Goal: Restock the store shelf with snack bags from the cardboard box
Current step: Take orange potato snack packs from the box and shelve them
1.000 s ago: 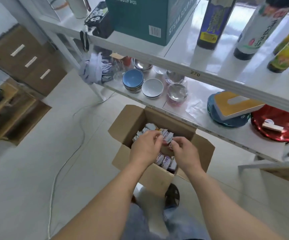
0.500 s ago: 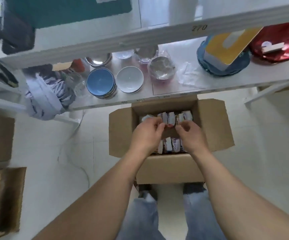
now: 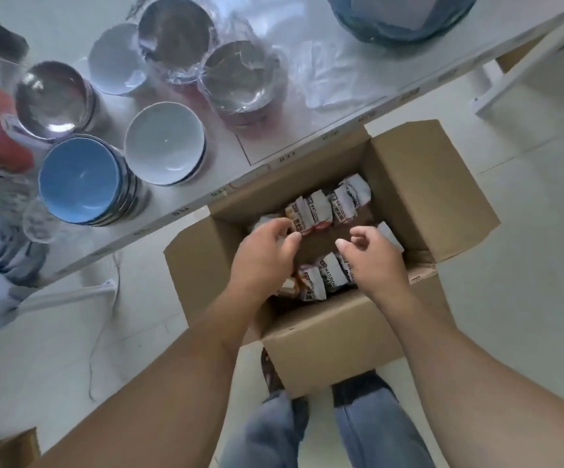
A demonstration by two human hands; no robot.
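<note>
White floor tiles surround an open cardboard box [image 3: 334, 336] below a white shelf [image 3: 307, 106]. Both hands hover inside it above the snack bags [image 3: 321, 207], which stand in rows beyond and beneath the knuckles. Left hand [image 3: 263, 255] and right hand [image 3: 372, 258] have loosely curled fingers, gripping nothing visible

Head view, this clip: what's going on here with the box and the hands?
A person stands over an open cardboard box on the floor, beside a low white shelf holding bowls. Both hands reach into the box, above two rows of snack bags. The left hand has fingers curled at the far row, apparently touching a bag; whether it grips one is unclear. The right hand hovers loosely curled, holding nothing. No snack bags are visible on the shelf yet.
</note>
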